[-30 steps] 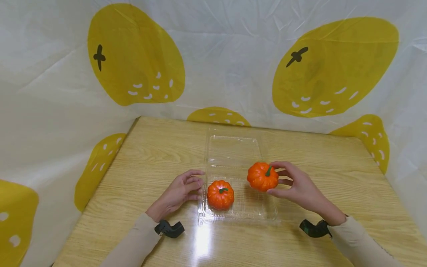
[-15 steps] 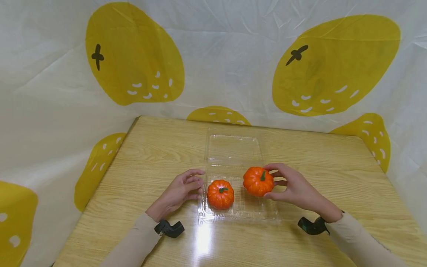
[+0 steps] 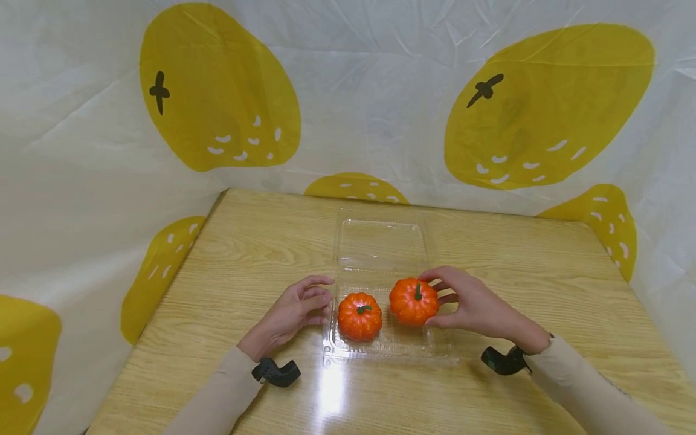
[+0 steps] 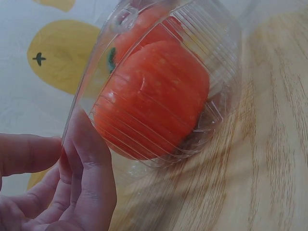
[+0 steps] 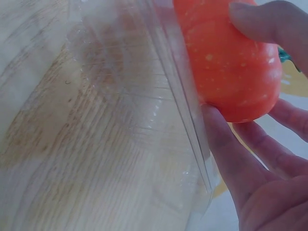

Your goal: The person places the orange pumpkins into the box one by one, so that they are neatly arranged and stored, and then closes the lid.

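A clear plastic clamshell container [image 3: 399,349] lies with its lid folded back on the table. One small orange pumpkin [image 3: 359,318] with a green stem sits in the left part of its base. At the left rim, my left hand [image 3: 296,311] pinches the edge between thumb and fingers, as the left wrist view shows. My right hand [image 3: 470,302] grips a second orange pumpkin [image 3: 414,302] from its right side. In the right wrist view that held pumpkin [image 5: 231,62] is above the container's rim [image 5: 185,110], with thumb and fingers around it.
The lid [image 3: 383,241] lies flat behind the base, toward the back edge of the wooden table [image 3: 261,241]. A pale cloth [image 3: 375,96] printed with yellow lemons hangs around the back and sides. Light glares on the table in front of the container.
My right hand has carried its pumpkin left and slightly down, closer to the other pumpkin and over the base. The left hand has stayed in place at the rim.
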A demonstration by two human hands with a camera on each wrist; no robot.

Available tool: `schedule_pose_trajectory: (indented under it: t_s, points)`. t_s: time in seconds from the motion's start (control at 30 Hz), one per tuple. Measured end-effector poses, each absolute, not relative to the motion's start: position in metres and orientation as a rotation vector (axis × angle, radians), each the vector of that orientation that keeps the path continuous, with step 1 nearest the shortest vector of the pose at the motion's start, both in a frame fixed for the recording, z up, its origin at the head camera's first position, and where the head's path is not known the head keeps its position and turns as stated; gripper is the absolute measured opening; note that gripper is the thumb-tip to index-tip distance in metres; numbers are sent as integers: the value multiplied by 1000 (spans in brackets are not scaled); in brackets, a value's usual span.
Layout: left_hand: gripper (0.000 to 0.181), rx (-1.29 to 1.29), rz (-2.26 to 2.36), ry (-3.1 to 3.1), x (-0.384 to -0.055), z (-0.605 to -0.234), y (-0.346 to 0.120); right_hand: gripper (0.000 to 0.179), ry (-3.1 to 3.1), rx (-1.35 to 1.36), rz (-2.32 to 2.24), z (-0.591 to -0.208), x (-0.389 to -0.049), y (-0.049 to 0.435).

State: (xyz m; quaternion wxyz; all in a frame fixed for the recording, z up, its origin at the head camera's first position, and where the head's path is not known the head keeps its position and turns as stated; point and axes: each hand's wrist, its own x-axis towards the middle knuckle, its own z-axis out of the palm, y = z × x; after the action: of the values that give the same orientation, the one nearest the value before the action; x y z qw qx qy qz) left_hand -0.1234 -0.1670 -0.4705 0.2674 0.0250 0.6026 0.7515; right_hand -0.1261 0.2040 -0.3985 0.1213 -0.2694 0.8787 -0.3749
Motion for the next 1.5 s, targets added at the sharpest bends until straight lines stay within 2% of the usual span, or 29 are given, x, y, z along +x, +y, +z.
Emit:
schedule_pose_trajectory:
  t_s: [1.5]
  points:
    - [50, 71, 2029, 1624, -124, -470, -167, 67, 2561, -949, -805, -395, -130, 192]
